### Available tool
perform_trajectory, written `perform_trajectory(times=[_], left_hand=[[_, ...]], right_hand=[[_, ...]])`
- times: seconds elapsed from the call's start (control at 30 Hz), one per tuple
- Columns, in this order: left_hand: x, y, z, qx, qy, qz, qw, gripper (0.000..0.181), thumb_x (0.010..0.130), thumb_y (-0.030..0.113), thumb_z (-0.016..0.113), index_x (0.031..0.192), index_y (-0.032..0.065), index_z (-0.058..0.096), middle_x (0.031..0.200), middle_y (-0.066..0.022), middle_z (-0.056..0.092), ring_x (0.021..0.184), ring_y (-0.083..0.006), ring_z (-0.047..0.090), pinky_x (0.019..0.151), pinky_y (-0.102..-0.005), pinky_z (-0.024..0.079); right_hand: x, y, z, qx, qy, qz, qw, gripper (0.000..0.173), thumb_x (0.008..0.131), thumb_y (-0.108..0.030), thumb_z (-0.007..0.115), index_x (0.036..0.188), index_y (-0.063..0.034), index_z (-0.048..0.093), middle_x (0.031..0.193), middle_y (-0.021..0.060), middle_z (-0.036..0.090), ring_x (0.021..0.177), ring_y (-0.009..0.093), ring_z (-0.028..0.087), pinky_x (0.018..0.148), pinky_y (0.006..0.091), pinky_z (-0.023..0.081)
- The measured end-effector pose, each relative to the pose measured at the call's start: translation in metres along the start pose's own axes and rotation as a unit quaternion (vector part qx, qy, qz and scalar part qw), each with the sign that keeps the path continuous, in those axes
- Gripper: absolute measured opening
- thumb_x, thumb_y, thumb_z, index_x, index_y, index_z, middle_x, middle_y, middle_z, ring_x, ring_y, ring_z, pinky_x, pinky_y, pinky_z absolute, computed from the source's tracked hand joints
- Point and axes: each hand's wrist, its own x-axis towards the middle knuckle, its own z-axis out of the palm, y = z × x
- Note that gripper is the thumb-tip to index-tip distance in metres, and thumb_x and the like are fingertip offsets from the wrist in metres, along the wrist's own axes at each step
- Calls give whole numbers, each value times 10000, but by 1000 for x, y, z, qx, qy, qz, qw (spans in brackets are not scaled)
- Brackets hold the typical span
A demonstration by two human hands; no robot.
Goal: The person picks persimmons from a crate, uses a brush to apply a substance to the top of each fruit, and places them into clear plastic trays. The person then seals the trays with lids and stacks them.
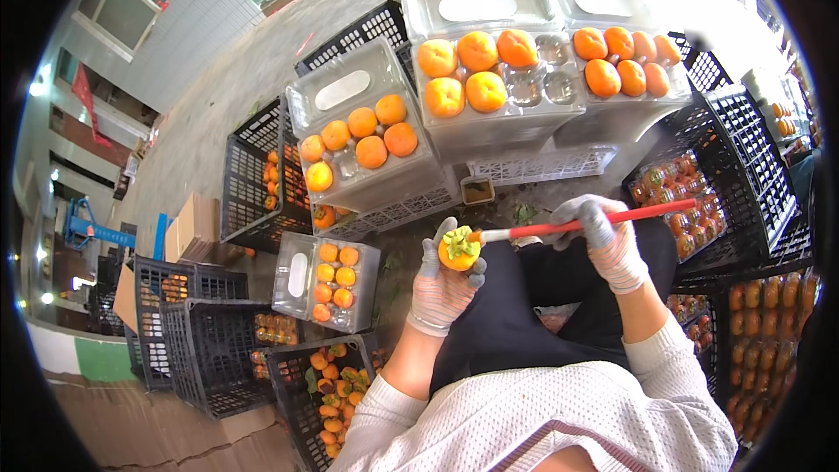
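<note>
My left hand, in a striped knit glove, holds an orange persimmon with its green calyx facing up. In my gloved right hand is a long brush with a red handle. The brush's bristle end touches or nearly touches the calyx. Beyond my hands stand stacks of clear plastic trays with open lids: one tray has persimmons in some cups and several bare cups, another is full or nearly so. A third tray at the left also holds persimmons.
A small square tub stands on the floor beyond my knees. At the lower left, a black crate holds loose persimmons beside a smaller tray stack. Black crates with packed fruit crowd the right. Cardboard stands farther left.
</note>
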Motion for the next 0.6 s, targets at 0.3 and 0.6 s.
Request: perform_trajectory(times=[0.3, 0.6], left_hand=[[-25, 17, -25, -3, 77, 58, 995, 481, 941, 490, 498, 1321, 197, 526, 1184, -164, 616, 865, -308, 658, 695, -373, 568], [-94, 126, -74, 370, 258, 130, 883, 559, 813, 94, 693, 1317, 113, 452, 1061, -128, 603, 812, -223, 650, 683, -346, 570]], right_hand=[[14, -8, 59, -42, -12, 87, 995, 316, 968, -257, 546, 857, 2, 690, 752, 37, 667, 677, 95, 593, 637, 237, 467], [24, 28, 92, -80, -28, 90, 992, 284, 968, -234, 558, 888, 1, 695, 762, 34, 672, 674, 63, 577, 633, 218, 453]])
